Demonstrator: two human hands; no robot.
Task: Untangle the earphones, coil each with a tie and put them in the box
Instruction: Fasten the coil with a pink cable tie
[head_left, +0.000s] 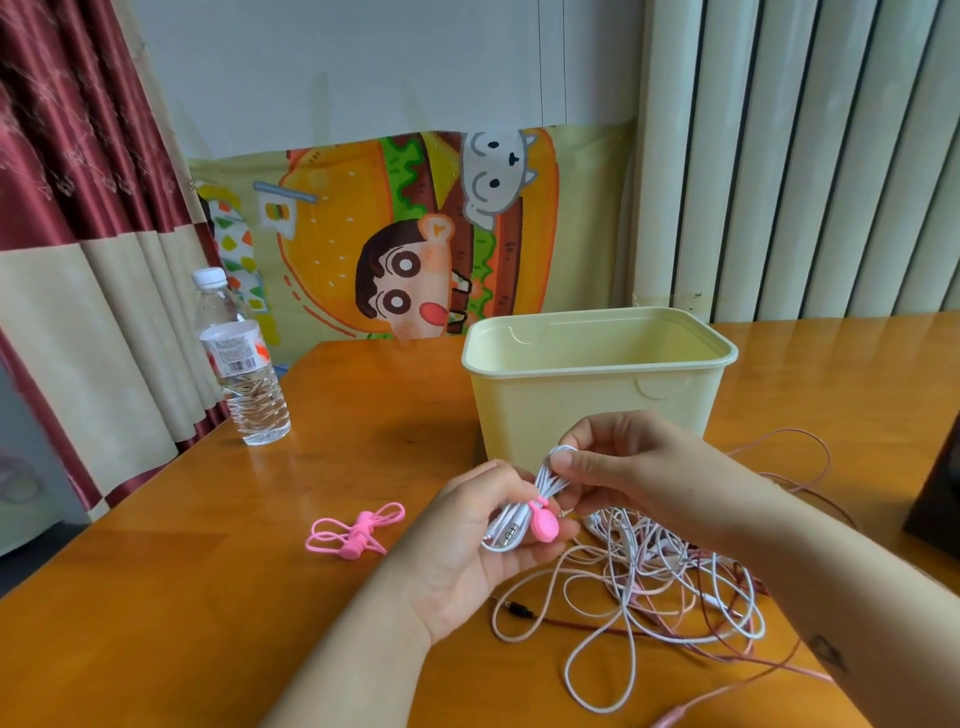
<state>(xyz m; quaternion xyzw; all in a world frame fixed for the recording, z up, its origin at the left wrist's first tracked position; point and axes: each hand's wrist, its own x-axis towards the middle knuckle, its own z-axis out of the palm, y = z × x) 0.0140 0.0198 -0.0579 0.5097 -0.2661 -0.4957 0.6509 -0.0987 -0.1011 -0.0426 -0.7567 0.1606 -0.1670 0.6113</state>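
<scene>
Centrally, both hands hold a white earphone coil (546, 486) above the wooden table (208, 571), just in front of the box (597, 405). Left hand (467, 540): palm turned up, fingers curled round the lower end of the coil, where the plug and the cable loops lie against the fingertips. Right hand (639, 467): thumb and forefinger pinch the upper loops of the same coil. A pink tie (543, 524) is wrapped about the middle of the bundle, its round end resting against the left fingers. The box, pale yellow and open-topped, stands upright on the table behind the hands; its floor is hidden from this angle. Beneath and to the right of the hands lie the tangled earphones (670, 587), white, pink and dark red cables heaped in loose loops, with a black plug showing at the near left edge of the heap. Spare pink ties (356, 530) lie on the table left of the left hand, apart from it. A water bottle (241, 364) stands upright near the table's far left edge. A cartoon cloth (415, 234) hangs behind.
</scene>
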